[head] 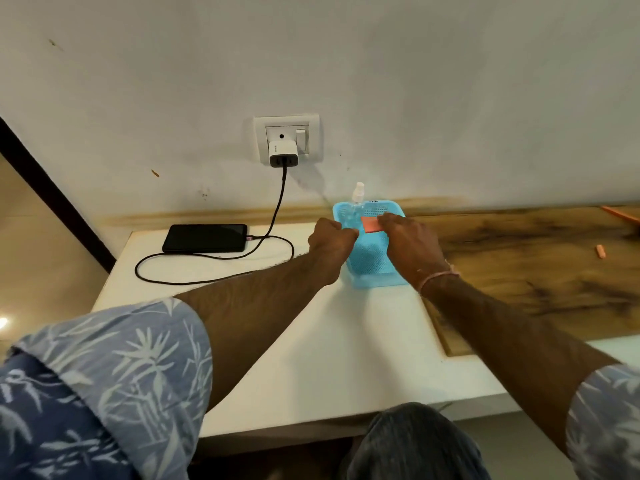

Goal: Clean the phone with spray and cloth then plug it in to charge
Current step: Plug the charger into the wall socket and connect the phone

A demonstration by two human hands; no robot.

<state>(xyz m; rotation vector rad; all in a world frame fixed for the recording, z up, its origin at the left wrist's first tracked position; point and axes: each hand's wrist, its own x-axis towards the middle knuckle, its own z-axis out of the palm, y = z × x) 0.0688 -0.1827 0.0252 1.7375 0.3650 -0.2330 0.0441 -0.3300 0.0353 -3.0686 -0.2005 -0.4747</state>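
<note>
Phone lies plugged on the white table, cable going to the wall charger. I see my right hand pinching the cloth over the blue basket; left hand clenched beside it

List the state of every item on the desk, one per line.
phone: flat, screen dark, cable plugged in
charger: in the wall socket
cable: runs from charger to phone
spray bottle: in the blue basket, capped
cloth: folded, in the basket, at the right hand fingertips
left hand: fisted at the basket's rim
</note>
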